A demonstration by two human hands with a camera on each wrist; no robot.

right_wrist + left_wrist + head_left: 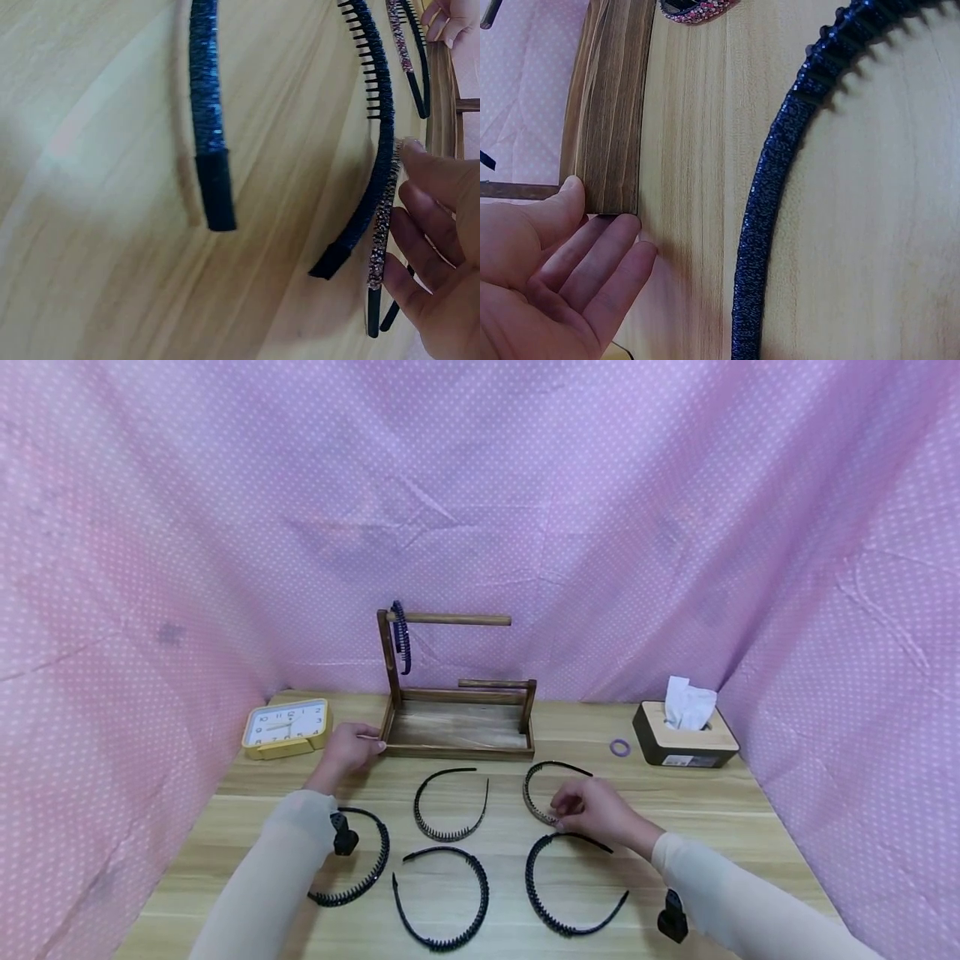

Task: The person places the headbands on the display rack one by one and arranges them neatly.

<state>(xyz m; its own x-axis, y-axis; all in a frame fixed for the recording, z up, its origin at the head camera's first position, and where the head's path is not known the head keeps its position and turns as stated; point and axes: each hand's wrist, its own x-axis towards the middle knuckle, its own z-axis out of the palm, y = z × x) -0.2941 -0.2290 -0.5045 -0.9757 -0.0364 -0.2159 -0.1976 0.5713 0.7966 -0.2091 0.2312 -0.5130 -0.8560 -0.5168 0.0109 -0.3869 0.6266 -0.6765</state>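
My left hand (351, 748) holds the front left corner of a brown wooden rack (459, 752), thumb on the rim and fingers against its end in the left wrist view. A dark headband (402, 639) hangs at the left of the rack's upper bar. My right hand (596, 810) pinches a glittery, multicoloured toothed headband (381, 232) lying on the table, thumb on its band. Right beside it is a dark blue glitter headband (534, 893). More toothed headbands lie nearby: a glittery one (447, 837) in front of the rack and dark ones (480, 902) nearer me.
A yellow-framed clock (288, 727) stands left of the rack. On the right are a purple ring (619, 747) and a tissue box (686, 739). Another dark headband (384, 852) lies beside my left forearm. A pink dotted cloth (480, 510) surrounds the wooden table.
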